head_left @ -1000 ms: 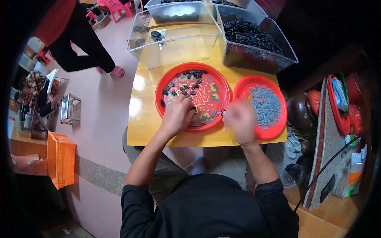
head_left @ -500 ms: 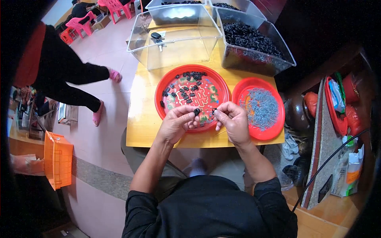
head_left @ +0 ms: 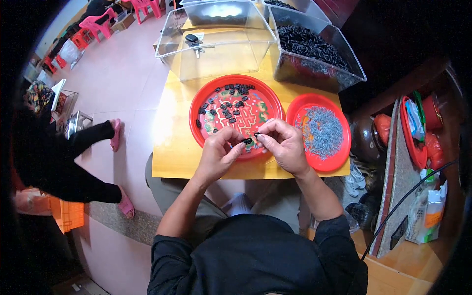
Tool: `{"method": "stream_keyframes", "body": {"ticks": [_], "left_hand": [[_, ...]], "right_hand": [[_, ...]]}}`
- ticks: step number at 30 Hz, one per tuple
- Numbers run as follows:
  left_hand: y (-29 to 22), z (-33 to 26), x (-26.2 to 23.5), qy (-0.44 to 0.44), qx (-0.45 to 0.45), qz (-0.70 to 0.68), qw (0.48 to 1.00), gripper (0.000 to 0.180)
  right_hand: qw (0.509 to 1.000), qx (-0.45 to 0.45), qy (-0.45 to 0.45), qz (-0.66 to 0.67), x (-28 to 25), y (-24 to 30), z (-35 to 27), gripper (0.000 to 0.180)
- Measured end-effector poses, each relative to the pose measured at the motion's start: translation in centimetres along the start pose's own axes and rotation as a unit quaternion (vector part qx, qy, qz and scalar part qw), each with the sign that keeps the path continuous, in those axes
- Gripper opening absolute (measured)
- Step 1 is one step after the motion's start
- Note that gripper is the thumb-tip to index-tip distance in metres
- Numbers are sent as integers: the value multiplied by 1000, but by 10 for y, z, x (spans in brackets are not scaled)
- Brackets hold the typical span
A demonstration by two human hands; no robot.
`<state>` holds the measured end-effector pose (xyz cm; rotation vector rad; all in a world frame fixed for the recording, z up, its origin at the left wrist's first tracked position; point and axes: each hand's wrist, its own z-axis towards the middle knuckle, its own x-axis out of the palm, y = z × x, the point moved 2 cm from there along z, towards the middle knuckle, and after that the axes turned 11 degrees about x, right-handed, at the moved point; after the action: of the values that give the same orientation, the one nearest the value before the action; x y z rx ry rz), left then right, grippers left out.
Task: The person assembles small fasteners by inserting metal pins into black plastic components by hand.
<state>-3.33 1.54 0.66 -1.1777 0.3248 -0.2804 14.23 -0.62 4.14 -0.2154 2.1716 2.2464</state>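
My left hand pinches a small black plastic part between thumb and fingers. Close beside it, my right hand is closed on a smaller dark piece, too small to name. Both hands are over the near edge of a large red round tray with a printed pattern. Several loose black plastic parts are scattered across it. To its right, a smaller red tray holds a heap of thin grey pin-like pieces, close to my right hand.
At the back of the yellow table stand clear plastic bins; one bin is full of black parts. Keys show by the other bin. A person in black trousers walks at left, near an orange crate.
My hands have come closer together, bringing the two small pieces almost into contact. The person at left has walked toward the near side, in front of the orange crate.
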Motion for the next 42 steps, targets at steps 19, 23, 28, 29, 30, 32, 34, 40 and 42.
{"method": "stream_keyframes", "body": {"ticks": [19,23,28,29,30,32,34,40,42], "left_hand": [[-12,0,-2,86,23,40,995,12],[-9,-2,-2,78,1,-26,997,13],[-1,-5,-2,72,-25,-73,994,12],[-1,-5,-2,73,-40,-89,993,12],[-1,-5,-2,72,-41,-89,993,12],[-4,-5,-2,73,-51,-124,988,12],[-3,-4,-1,79,-53,-132,987,12],[2,-6,-1,88,-74,-165,980,13],[3,-6,-1,85,-76,-179,977,13]], "right_hand": [[980,-109,35,-162,2,15,8,6],[976,-116,46,-177,2,15,8,6],[977,-84,69,-182,4,14,8,5],[977,-83,70,-182,5,15,8,5],[980,-51,74,-180,5,17,8,5],[981,-18,78,-178,6,16,8,6],[981,-30,85,-170,7,14,9,7],[982,-23,102,-158,7,12,8,7],[979,-21,118,-166,7,17,6,11]]}}
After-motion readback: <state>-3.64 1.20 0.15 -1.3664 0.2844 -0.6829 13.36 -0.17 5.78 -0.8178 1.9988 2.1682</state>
